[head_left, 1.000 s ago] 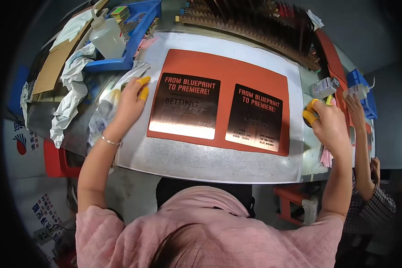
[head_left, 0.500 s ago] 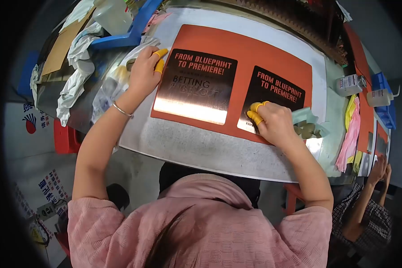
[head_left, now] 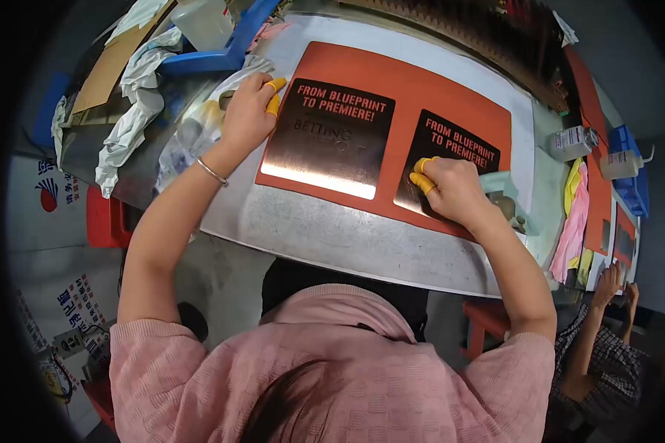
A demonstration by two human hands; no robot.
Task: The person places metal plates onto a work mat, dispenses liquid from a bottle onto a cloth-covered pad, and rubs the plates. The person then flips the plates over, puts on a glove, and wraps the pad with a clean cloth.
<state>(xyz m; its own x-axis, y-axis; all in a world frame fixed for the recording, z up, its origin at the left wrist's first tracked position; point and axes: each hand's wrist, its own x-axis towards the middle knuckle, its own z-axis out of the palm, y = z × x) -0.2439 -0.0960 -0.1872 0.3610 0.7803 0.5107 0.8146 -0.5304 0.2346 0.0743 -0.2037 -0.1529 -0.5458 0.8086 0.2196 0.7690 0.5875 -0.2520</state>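
Note:
On the orange sheet (head_left: 451,88) lie two dark, shiny metal plates with orange lettering, a left plate (head_left: 332,159) and a right plate (head_left: 451,140). My left hand (head_left: 253,111) rests at the sheet's left edge, beside the left plate. Yellow finger covers show on its fingertips, which are apart. Over the lower part of the right plate, my right hand (head_left: 454,190) presses down with curled fingers, also in yellow covers. A pale green, dark-stained cloth (head_left: 501,190) sticks out from behind this hand, closed on it. The fingertips hide part of the plate's lettering.
Grey table (head_left: 332,240) under the sheet. White rags (head_left: 137,96) and a blue tray (head_left: 222,55) stand at left. At right are a labelled bottle (head_left: 573,142), pink cloth (head_left: 573,221) and another blue tray (head_left: 632,181). Another person's hands (head_left: 612,286) are at the far right.
My right hand has shifted slightly over the right plate, and the cloth with it. The middle lettering on the left plate looks fainter. My left hand stays at the sheet's edge.

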